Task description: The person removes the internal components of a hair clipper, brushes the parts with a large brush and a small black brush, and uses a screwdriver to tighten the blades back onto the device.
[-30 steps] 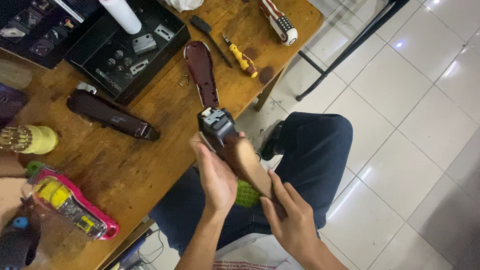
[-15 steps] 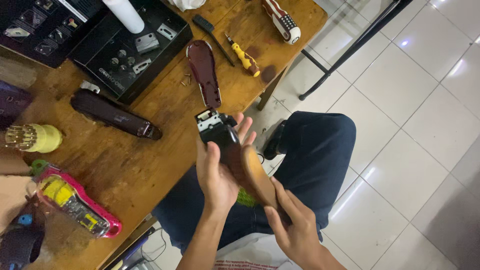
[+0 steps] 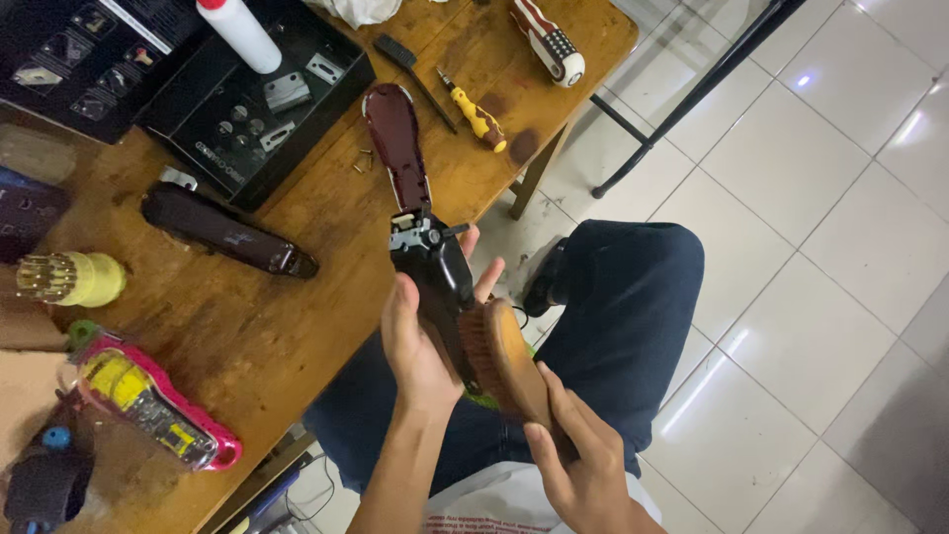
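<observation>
Partly hidden, left hand [image 3: 420,341] fingers wrapped round black clipper [image 3: 435,272], right hand [image 3: 583,465] gripping wooden brush [image 3: 504,356], bristles perhaps touching

Head camera looks steeply down, close over the hands [image 3: 465,366].

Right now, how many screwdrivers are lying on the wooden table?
1: a yellow-handled screwdriver lies near the table's far edge, right of the dark red clipper cover. Others may be hidden beyond the frame.
</observation>
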